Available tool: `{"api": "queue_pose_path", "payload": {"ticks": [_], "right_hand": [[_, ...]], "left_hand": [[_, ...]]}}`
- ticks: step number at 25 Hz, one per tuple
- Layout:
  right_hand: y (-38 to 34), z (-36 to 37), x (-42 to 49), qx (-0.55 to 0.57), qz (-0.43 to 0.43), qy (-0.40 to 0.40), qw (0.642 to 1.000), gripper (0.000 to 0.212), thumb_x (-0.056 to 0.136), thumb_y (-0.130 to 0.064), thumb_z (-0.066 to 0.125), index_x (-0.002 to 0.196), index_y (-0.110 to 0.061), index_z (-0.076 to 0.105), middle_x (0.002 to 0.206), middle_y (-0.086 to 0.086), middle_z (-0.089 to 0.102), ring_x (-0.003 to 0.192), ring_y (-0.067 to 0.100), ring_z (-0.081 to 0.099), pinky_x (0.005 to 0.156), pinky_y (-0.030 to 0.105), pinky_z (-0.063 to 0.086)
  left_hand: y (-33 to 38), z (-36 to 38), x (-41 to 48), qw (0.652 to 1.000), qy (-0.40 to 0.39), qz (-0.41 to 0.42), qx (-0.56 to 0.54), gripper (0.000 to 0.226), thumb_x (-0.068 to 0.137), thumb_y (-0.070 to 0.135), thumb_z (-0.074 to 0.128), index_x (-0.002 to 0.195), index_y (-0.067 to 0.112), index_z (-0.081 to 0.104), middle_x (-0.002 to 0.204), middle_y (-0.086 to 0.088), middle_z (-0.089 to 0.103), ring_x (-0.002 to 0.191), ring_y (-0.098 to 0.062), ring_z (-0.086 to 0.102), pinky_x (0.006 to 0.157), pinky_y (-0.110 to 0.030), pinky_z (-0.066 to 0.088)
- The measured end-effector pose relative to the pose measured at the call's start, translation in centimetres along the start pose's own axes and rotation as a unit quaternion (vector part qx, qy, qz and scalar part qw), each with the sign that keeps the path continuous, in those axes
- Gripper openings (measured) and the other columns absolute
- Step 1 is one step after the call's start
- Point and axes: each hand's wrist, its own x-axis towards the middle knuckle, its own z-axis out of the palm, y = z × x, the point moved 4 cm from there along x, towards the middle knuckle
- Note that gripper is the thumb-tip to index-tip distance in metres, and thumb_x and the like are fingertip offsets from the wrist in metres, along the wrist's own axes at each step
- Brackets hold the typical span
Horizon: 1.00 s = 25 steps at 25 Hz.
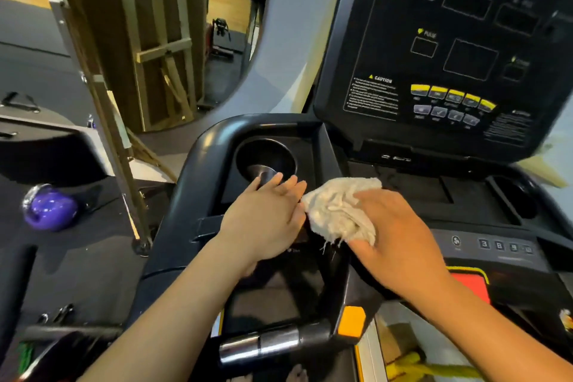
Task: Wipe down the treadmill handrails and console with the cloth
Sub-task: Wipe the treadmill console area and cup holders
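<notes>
Right hand [400,232] grips nubby, frayed cloth [335,211] — left hand [266,220] flat; glossy console [434,40]

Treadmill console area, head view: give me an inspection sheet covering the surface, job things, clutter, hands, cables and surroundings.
Surface: console tray, black and glossy; cannot tell whether it is dirty.
Job's things: cloth, cream, bunched on the tray; console panel above it, displays dark; handrail curves round the cup holder.
Clutter: nothing seen.
Grippers: left hand lies flat with fingers straight, fingertips at the cup holder's rim; right hand grips the cloth.
Cables: nothing seen.
Surroundings: purple kettlebell on the dark floor at left; wooden frame stands behind the treadmill.
</notes>
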Motion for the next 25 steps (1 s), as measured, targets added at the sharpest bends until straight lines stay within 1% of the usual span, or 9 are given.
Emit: {"api": "queue_pose_path", "payload": {"ticks": [4,7,10,12,14,16,18,21,25], "right_hand": [[2.3,1.6,6.2,0.055,0.09,0.028,0.994,0.038,0.082,-0.034,0.06,0.119,-0.028,0.055,0.102,-0.008,0.055,0.101,0.019,0.051,0.075,0.031,0.036],[1.2,1.8,3.6,0.043,0.025,0.051,0.997,0.041,0.076,-0.032,0.059,0.116,-0.029,0.065,0.11,-0.006,0.063,0.103,0.023,0.055,0.085,0.03,0.046],[2.8,-0.2,-0.8,0.103,-0.002,0.069,0.992,0.045,0.067,-0.034,0.06,0.108,-0.018,0.07,0.104,-0.001,0.062,0.099,0.02,0.055,0.08,0.031,0.05],[4.8,-0.7,0.5,0.09,-0.019,0.045,0.995,0.027,0.074,-0.032,0.055,0.092,-0.017,0.068,0.091,0.0,0.061,0.091,0.022,0.057,0.072,0.031,0.046],[7.2,-0.5,4.7,0.042,0.036,0.011,0.998,0.003,0.08,-0.022,0.059,0.082,-0.02,0.06,0.084,-0.001,0.055,0.088,0.027,0.057,0.067,0.033,0.04],[8.3,0.0,6.7,0.046,0.098,-0.003,0.994,0.023,0.08,-0.022,0.066,0.102,-0.017,0.061,0.098,0.002,0.053,0.1,0.027,0.051,0.071,0.033,0.04],[9.1,0.0,5.2,0.016,0.077,0.013,0.997,0.036,0.081,-0.026,0.064,0.116,-0.02,0.063,0.105,0.003,0.057,0.103,0.025,0.05,0.077,0.03,0.041],[11.2,-0.4,2.3,0.038,0.027,0.002,0.999,0.025,0.081,-0.029,0.059,0.103,-0.02,0.067,0.093,0.001,0.06,0.096,0.025,0.056,0.073,0.028,0.04],[12.6,-0.1,5.7,-0.025,0.082,0.036,0.996,0.037,0.078,-0.025,0.07,0.114,-0.02,0.064,0.103,0.003,0.058,0.103,0.027,0.054,0.077,0.032,0.043]], "left_hand": [[2.4,0.0,-0.3,1.0,-0.012,0.024,-0.013,0.069,0.089,0.035,0.022,0.157,0.024,0.017,0.164,0.006,0.018,0.152,-0.012,0.01,0.123,-0.037,0.006],[2.7,-0.3,-0.3,0.999,0.007,0.019,-0.039,0.066,0.088,0.035,0.023,0.153,0.028,0.027,0.162,0.008,0.023,0.151,-0.011,0.014,0.122,-0.035,0.007],[3.0,0.1,0.2,1.0,0.004,0.008,-0.012,0.069,0.089,0.044,0.01,0.156,0.03,0.02,0.164,0.008,0.016,0.152,-0.009,0.005,0.124,-0.036,0.005],[3.5,0.1,1.4,1.0,0.001,0.001,-0.018,0.069,0.09,0.043,0.013,0.156,0.027,0.019,0.165,0.006,0.014,0.152,-0.01,0.003,0.124,-0.036,0.004],[4.3,-0.2,3.2,0.999,0.011,-0.006,-0.05,0.067,0.093,0.039,0.02,0.157,0.022,0.017,0.165,0.003,0.014,0.152,-0.011,0.004,0.123,-0.035,0.003],[5.2,-0.4,4.7,0.996,0.038,-0.009,-0.084,0.059,0.1,0.031,0.029,0.157,0.018,0.019,0.164,0.0,0.017,0.152,-0.012,0.007,0.122,-0.036,0.004],[5.8,-0.2,5.2,0.994,0.065,0.001,-0.085,0.057,0.101,0.03,0.03,0.155,0.018,0.022,0.163,-0.001,0.022,0.151,-0.013,0.011,0.122,-0.036,0.008],[6.1,0.2,4.9,0.996,0.085,0.026,-0.015,0.066,0.093,0.042,0.021,0.154,0.017,0.028,0.161,-0.001,0.027,0.149,-0.014,0.022,0.122,-0.036,0.017],[6.1,-0.2,5.1,0.993,0.116,0.01,-0.031,0.067,0.09,0.044,0.024,0.149,0.016,0.041,0.158,0.0,0.035,0.145,-0.014,0.031,0.119,-0.036,0.027]]}}
